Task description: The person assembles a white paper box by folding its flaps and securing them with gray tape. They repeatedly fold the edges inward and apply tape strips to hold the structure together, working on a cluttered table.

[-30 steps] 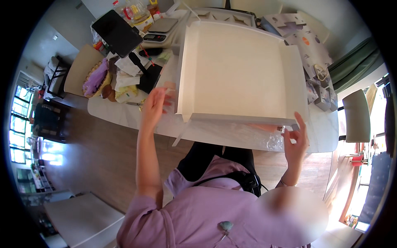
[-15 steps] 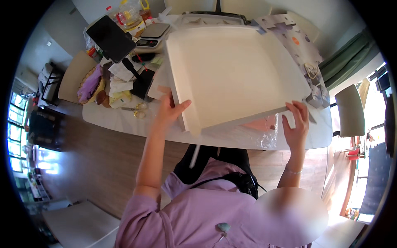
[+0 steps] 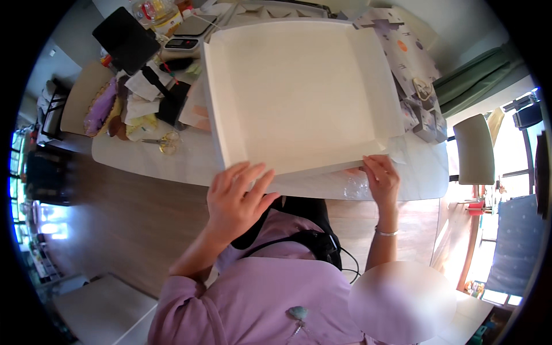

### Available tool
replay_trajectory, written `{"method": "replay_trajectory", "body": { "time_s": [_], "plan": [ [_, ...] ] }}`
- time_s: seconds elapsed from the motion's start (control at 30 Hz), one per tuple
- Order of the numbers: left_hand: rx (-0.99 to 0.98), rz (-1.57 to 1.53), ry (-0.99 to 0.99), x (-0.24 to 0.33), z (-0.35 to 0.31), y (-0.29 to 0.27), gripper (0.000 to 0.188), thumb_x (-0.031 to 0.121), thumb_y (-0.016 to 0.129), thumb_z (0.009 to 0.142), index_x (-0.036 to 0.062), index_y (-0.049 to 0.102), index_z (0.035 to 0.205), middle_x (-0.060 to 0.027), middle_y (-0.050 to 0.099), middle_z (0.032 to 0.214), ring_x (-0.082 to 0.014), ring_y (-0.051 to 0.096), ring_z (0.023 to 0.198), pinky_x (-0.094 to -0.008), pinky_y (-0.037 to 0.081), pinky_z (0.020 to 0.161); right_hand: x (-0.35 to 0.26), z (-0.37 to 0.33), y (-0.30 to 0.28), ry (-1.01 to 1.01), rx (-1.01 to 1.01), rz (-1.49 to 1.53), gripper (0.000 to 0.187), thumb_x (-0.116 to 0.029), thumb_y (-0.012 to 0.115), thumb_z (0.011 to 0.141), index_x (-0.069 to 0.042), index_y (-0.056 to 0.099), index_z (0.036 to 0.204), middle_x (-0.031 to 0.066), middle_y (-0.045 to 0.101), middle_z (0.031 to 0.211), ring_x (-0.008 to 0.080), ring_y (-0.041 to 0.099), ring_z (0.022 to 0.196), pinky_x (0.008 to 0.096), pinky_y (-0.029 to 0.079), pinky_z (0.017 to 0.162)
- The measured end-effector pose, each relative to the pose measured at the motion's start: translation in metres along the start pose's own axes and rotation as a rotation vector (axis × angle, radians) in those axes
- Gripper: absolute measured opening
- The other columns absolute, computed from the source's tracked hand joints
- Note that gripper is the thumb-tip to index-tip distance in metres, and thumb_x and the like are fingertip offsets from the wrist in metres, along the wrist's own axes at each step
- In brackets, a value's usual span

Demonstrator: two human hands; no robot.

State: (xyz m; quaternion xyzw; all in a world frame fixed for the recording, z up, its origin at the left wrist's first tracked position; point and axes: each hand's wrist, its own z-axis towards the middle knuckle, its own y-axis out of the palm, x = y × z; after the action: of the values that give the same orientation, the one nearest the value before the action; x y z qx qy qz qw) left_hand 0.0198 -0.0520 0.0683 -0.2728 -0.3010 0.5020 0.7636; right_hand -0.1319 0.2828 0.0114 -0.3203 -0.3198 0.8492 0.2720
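A large, shallow white cardboard box faces me with its inside up, raised over the near part of the table. At its near left corner my left hand has its fingers spread, the fingertips at the box's edge. My right hand pinches the near wall by the right corner between thumb and fingers. Clear plastic wrap lies under the box's near edge, partly hidden. A pinkish flat sheet shows at the box's left side.
Gold-handled scissors lie on the white table at left. Behind them stand a black tablet on a stand and a kitchen scale. Patterned cardboard and small boxes occupy the right side. A chair stands beyond.
The box has turned slightly and come down nearer to level with me. My left hand has let go of its left side and moved to the near left corner, fingers spreading.
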Motion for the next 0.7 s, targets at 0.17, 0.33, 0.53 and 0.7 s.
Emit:
{"method": "replay_trajectory", "body": {
  "time_s": [0.17,0.33,0.53,0.7],
  "plan": [
    [-0.131,-0.006,-0.023,0.004,-0.042,0.030,0.032,0.006,0.074,0.079,0.0097,0.079,0.111,0.0011,0.072,0.105,-0.0184,0.067,0.094,-0.0330,0.054,0.077,0.000,-0.013,0.002,-0.086,0.075,-0.027,0.023,0.002,0.081,0.078,-0.008,0.077,0.099,0.0046,0.074,0.094,0.0253,0.068,0.081,0.0358,0.056,0.074],
    [-0.117,0.039,0.109,-0.013,-0.050,0.025,0.032,0.010,0.078,0.077,0.0103,0.080,0.108,0.0005,0.072,0.106,-0.0187,0.067,0.094,-0.0331,0.055,0.077,0.002,-0.016,0.001,-0.181,0.064,-0.060,0.022,-0.003,0.084,0.077,-0.011,0.077,0.096,0.0019,0.075,0.097,0.0220,0.068,0.084,0.0347,0.054,0.080],
    [-0.106,0.121,0.051,-0.013,-0.052,0.029,0.028,0.011,0.081,0.076,0.0106,0.081,0.104,0.0005,0.073,0.106,-0.0197,0.065,0.094,-0.0369,0.053,0.079,0.000,-0.016,0.000,-0.211,0.031,-0.113,0.024,-0.011,0.087,0.075,-0.012,0.077,0.097,-0.0008,0.072,0.100,0.0198,0.066,0.082,0.0340,0.052,0.079],
    [0.064,0.133,0.097,0.007,-0.043,0.043,0.027,0.013,0.078,0.074,0.0102,0.081,0.100,0.0028,0.072,0.106,-0.0173,0.062,0.089,-0.0342,0.047,0.077,-0.010,-0.015,0.003,-0.226,-0.014,-0.136,0.022,-0.011,0.086,0.076,-0.014,0.078,0.097,-0.0026,0.071,0.100,0.0194,0.063,0.079,0.0337,0.051,0.076]
  ]
}}
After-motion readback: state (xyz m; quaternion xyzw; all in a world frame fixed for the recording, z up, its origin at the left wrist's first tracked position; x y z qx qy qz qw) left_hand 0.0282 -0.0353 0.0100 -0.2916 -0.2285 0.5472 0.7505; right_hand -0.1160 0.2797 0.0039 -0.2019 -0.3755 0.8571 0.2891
